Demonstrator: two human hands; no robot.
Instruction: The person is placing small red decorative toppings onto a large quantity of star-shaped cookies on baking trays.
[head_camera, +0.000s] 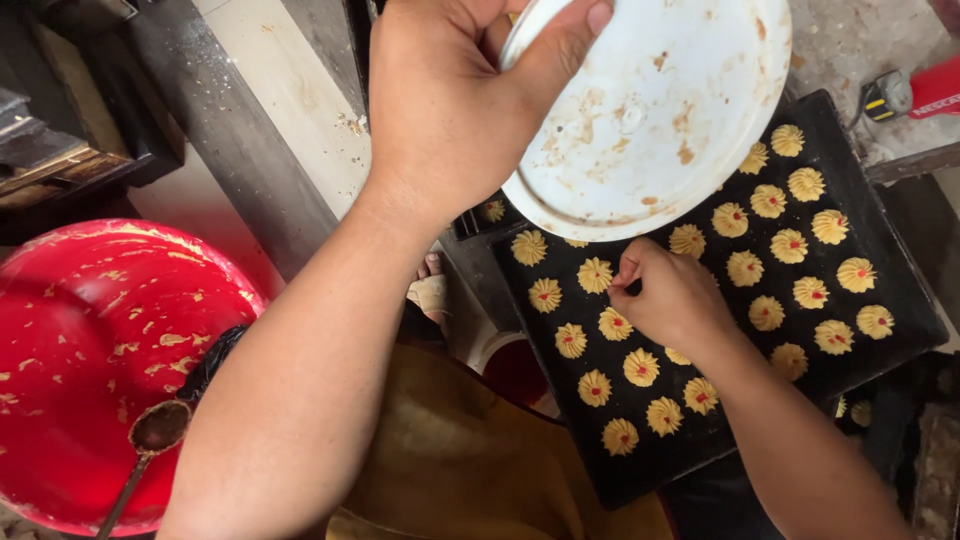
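My left hand (450, 100) grips a white plate (650, 110) by its rim and holds it tilted above the far end of a black baking tray (900, 300). The plate's underside is smeared with brown stains. Several yellow swirl-shaped raw cookies (790, 245) with red dots in their centres lie in rows on the tray. My right hand (665, 295) hovers low over the tray's middle, thumb and fingertips pinched together just above a cookie (596, 274). What the pinch holds is too small to tell.
A large red bowl (90, 370) flecked with dough sits at the left, with a dirty spoon (150, 440) resting on it. A yellow apron (470, 460) covers my lap. A second tray of cookies (490, 212) peeks out under the plate. A red tool (925, 90) lies at the top right.
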